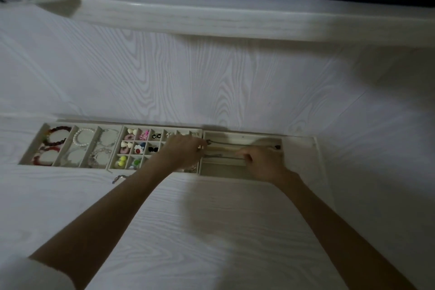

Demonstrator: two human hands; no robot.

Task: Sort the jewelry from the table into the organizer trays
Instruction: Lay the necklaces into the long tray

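White-grained worktop [211,231] carries three organizer trays in a row, and over the rightmost tray [242,135] my left hand [186,152] and right hand [263,162] each pinch one thin necklace [226,156] stretched along its middle slot.

A white wood-grain tabletop [211,82] carries three cream organizer trays side by side in a row: a bracelet tray [35,142] at the left, a small-celled tray [162,127] in the middle, and a long-slotted tray [242,135] at the right. A small chain piece [118,179] lies just in front of the middle tray.
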